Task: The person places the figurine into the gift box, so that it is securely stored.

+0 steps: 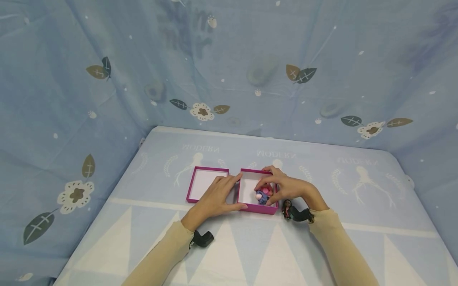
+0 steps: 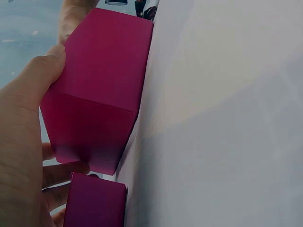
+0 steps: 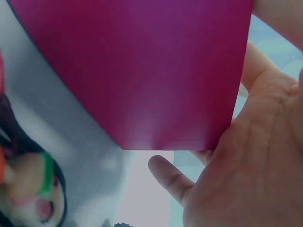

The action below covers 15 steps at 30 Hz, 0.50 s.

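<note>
A magenta box (image 1: pixel 258 208) with a white inside stands on the table. My left hand (image 1: pixel 216 198) holds it at its left end, thumb on the front rim and fingers along the side wall; the left wrist view shows the thumb (image 2: pixel 49 66) at the top edge. My right hand (image 1: pixel 286 186) reaches over the box's right wall, thumb and forefinger around a small blue and pink figurine (image 1: pixel 262 197) inside. In the right wrist view the box wall (image 3: pixel 156 85) hides the fingertips. A dark-haired doll (image 1: pixel 287 209) lies just right of the box.
A shallow magenta lid (image 1: pixel 190 184) with a white inside lies left of the box, close to my left fingers. Black wrist cameras (image 1: pixel 203 239) hang under both sleeves. A blue patterned cloth wall (image 1: pixel 229 71) rises behind the table.
</note>
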Motion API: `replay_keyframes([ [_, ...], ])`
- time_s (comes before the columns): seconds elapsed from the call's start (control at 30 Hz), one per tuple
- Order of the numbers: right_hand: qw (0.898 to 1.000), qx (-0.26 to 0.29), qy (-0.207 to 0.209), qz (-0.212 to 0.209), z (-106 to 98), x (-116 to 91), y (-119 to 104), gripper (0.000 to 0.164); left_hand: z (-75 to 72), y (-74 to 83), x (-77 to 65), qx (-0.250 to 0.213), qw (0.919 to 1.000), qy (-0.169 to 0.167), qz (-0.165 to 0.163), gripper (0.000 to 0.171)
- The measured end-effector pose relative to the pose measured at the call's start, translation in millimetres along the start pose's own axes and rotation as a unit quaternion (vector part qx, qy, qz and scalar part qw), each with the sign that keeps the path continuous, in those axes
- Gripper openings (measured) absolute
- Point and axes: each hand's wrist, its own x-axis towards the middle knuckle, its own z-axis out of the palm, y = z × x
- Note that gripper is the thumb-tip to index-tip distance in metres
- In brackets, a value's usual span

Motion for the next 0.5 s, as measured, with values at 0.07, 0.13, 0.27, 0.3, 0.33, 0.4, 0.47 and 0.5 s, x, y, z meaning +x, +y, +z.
replay_keyframes([
  [0.07,1.0,-0.005,-0.006,0.003,-1.3,0.4,-0.6,0.046,-0.2,0.4,0.2,-0.001,1.0,0.0,0.0,0.098],
  [0.13,1.0,-0.01,-0.013,0.011,-2.5,0.9,-1.8,0.045,-0.5,0.8,0.4,-0.002,1.0,0.0,0.0,0.098],
  [0.27,0.999,-0.024,-0.025,0.028,-4.3,1.7,-4.1,0.045,-1.0,1.3,0.7,-0.004,1.0,-0.002,-0.001,0.098],
  [0.3,0.999,-0.026,-0.027,0.032,-4.8,1.9,-5.0,0.045,-1.0,1.4,0.7,-0.004,1.0,-0.003,-0.001,0.098],
  [0.33,0.999,-0.028,-0.029,0.035,-5.1,2.1,-5.8,0.045,-0.9,1.4,0.7,-0.005,1.0,-0.003,-0.001,0.098],
  [0.4,0.998,-0.038,-0.031,0.04,-5.5,2.4,-6.7,0.044,-1.0,1.5,0.5,-0.008,1.0,-0.002,0.0,0.098],
  [0.47,0.997,-0.045,-0.032,0.044,-6.1,2.5,-8.4,0.044,-0.7,1.3,0.4,-0.009,1.0,0.0,0.001,0.098],
  [0.5,0.997,-0.05,-0.033,0.045,-6.2,2.7,-9.0,0.043,-0.6,1.4,0.3,-0.01,1.0,0.0,0.001,0.098],
])
